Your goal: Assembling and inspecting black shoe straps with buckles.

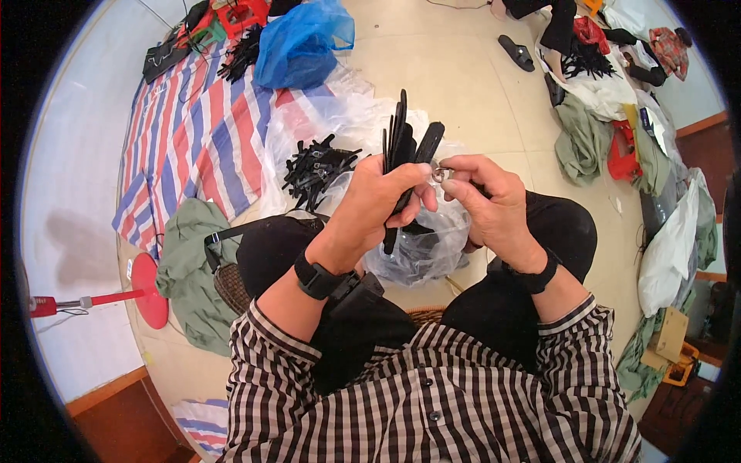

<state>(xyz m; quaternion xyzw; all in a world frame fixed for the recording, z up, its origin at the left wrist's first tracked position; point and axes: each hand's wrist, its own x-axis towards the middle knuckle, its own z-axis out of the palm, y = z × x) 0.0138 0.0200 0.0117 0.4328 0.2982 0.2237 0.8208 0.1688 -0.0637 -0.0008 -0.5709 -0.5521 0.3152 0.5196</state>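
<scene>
We see a fan of flat black straps [400,147] standing upright above the lap, clamped in the left hand [376,202], its fingers curled tight around them. The right hand [486,202] meets it, thumb and forefinger pinched together on a small silver ring [438,174] (shiny, probably metal). Just beneath sits a clear crinkled plastic bag [423,248] with more dark pieces. Farther out on the floor lie a pile of black parts [315,171], a blue plastic bag [302,42] and a striped woven sheet [193,139].

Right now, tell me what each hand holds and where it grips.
Left hand grips a bundle of black strips at mid-length. Right hand pinches a small metal ring between fingertips.
</scene>
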